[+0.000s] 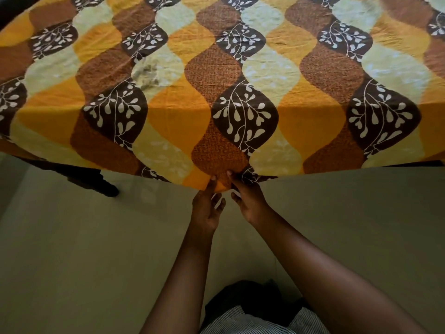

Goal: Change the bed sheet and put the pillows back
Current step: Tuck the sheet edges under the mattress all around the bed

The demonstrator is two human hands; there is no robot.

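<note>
- Orange, brown and cream wave-patterned bed sheet [178,121] lies spread across the dark-framed bed [79,173], near hem overhanging.
- Left hand [206,209] pinches that hem; right hand [250,203] grips bunched cloth just beside it.
- Judged light, soft and limp, likely to wrinkle; best held at hem or corners.

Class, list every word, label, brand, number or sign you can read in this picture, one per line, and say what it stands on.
None can be read.
The bed sheet bears only a pattern of waves and leafy twigs, no letters.
The striped shirt and the floor show no writing either.
</note>
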